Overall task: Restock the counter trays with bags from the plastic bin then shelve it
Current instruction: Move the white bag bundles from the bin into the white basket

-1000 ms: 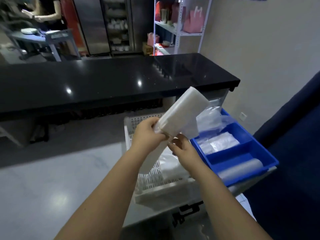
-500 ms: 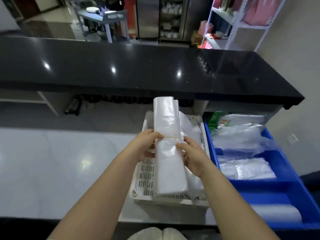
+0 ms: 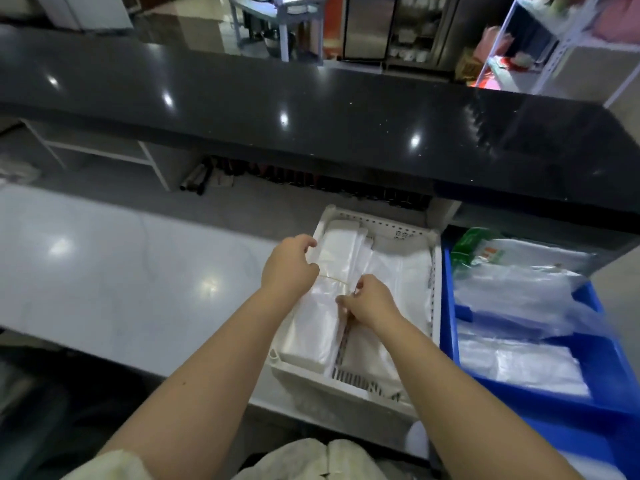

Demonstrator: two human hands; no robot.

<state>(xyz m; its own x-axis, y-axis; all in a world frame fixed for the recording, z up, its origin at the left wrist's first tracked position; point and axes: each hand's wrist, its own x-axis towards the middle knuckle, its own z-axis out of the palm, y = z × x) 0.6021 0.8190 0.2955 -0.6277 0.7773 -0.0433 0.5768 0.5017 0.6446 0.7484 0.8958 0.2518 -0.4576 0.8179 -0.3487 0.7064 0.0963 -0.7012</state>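
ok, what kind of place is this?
Probably the staff side of a shop or cafe service counter: a long black countertop, a white perforated basket and a blue compartment tray stocked with plastic bags below it, and white storage shelving beyond.

1. A bundle of white bags [image 3: 322, 306], flat and bound across the middle by a thin rubber band, lies lengthwise in the left half of the white perforated tray [image 3: 329, 393], lower centre of frame.
2. The blue divided tray [image 3: 554, 407] sits just right of it, with clear bags [image 3: 519, 292] in its compartments.
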